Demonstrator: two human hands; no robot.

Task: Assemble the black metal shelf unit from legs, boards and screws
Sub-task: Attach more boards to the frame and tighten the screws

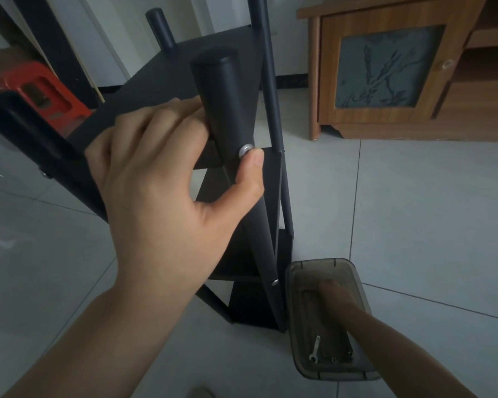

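With our left hand (167, 179) gripping the near leg (227, 122), thumb on its screw (246, 150), we should keep that screw seated while our right hand (332, 291), grip unclear, fishes in the tub (295, 311) for the wrench (315, 349).

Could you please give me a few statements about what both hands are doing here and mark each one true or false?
1. The left hand grips a black leg, thumb beside a silver screw. True.
2. The right hand holds the wrench. False: the wrench lies apart in the tray.
3. The right hand reaches into the grey tray. True.
4. The tray sits on a shelf board. False: on the floor.
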